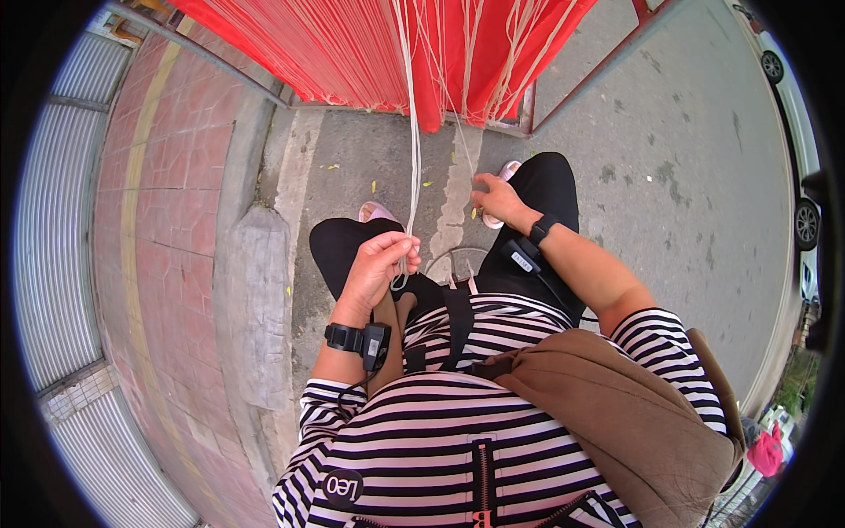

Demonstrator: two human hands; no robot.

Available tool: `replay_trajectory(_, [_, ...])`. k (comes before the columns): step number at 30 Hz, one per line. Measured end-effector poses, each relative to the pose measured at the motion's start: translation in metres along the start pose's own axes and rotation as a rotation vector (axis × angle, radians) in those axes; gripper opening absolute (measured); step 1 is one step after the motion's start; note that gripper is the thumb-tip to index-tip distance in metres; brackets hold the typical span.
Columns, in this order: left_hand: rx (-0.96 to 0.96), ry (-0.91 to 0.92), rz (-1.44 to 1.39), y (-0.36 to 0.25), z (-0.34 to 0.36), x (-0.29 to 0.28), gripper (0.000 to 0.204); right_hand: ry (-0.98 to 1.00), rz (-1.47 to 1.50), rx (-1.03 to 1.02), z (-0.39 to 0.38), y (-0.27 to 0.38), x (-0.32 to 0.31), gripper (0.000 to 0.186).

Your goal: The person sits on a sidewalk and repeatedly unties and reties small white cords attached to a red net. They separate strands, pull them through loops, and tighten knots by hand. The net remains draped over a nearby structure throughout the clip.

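Observation:
My left hand [384,257] is closed around a bundle of white cords [414,158], which runs up to the red hanging at the top; the loose ends loop below my fingers. To the right, my right hand [504,201] is held out over my knee, its fingers bent together at one thin pale thread [466,145] that slants down from the red cloth. Ahead of me the red cloth [431,53] hangs with many pale strands [519,53] lying over it, some gathered and some loose. The tips of my right fingers show only in part.
A metal frame [576,75] surrounds the red cloth. Below it lies grey pavement [651,202], with a stone kerb [262,299] and red paving [176,211] on the left. Parked cars [797,150] stand at the far right. A thin hoop [458,255] shows between my legs.

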State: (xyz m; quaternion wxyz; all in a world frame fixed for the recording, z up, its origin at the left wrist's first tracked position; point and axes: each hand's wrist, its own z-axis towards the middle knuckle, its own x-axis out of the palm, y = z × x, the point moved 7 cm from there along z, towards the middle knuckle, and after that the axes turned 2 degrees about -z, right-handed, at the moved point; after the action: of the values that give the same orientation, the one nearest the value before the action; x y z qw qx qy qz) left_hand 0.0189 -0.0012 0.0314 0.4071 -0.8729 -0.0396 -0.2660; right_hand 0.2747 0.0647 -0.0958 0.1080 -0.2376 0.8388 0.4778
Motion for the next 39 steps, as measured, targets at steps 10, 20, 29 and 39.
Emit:
replay_trajectory(10, [-0.086, 0.012, 0.030, 0.015, 0.001, 0.003, 0.016, 0.155, 0.350, -0.136, -0.017, 0.068, 0.003, 0.018])
replay_trajectory(20, [-0.057, -0.026, 0.023, 0.022, 0.010, 0.003, 0.018, 0.536, 0.551, -0.091, -0.084, 0.110, 0.055, 0.013])
replay_trajectory(29, [-0.059, -0.042, 0.072, 0.024, 0.014, 0.004, 0.018, 0.525, 0.532, -0.096, -0.086, 0.106, 0.055, 0.010])
replay_trajectory(39, [-0.055, -0.067, 0.067, 0.023, 0.013, 0.002, 0.017, 0.508, 0.572, -0.047, -0.092, 0.109, 0.055, 0.014])
